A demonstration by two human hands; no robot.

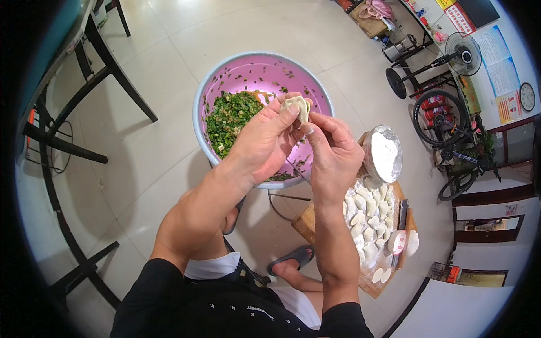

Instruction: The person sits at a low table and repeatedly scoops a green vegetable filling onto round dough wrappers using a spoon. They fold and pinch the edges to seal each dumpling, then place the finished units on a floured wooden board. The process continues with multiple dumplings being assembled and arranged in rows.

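Above the pink basin (pixel 269 63), a pale dumpling (pixel 297 105) is held between my two hands. My left hand (pixel 262 138) has its thumb on one side of the dumpling and its fingers behind. My right hand (pixel 337 152) pinches the dough's lower right edge between thumb and fingers; some of those fingers are hidden. Chopped green filling (pixel 228 118) is heaped along the basin's left side, with scraps stuck to its wall. To the right, several shaped dumplings (pixel 369 208) lie on a floured wooden board (pixel 305 221).
A clear bowl of white flour (pixel 384 155) stands at the board's far end. A pink-and-white bowl (pixel 397 241), a rolling pin (pixel 407 231) and flat dough wrappers (pixel 378 275) are on its right side. Black chair legs (pixel 115 67) stand left. A fan (pixel 459 54) and bicycle (pixel 439 118) are far right.
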